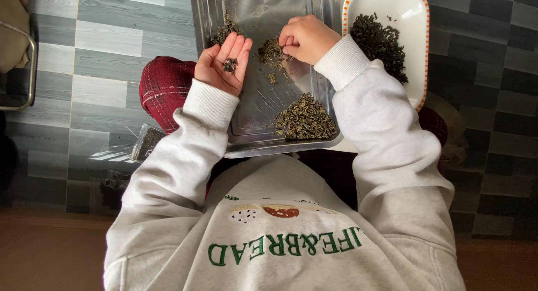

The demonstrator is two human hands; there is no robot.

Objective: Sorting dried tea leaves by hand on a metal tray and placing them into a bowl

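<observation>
— What's in the left hand?

— It lies palm up, fingers spread, cupping a small clump of dark leaves over the metal tray's left edge.

— And the right hand?

— Fingers curled and pressed together at the tips, pinching at the loose middle pile on the tray. That pile sits between the hands, touching the right one, so the right is nearer.

— Other piles?

— A bigger heap at the tray's near edge, a small one at the far left, and dark leaves in the white dish to the right.
</observation>
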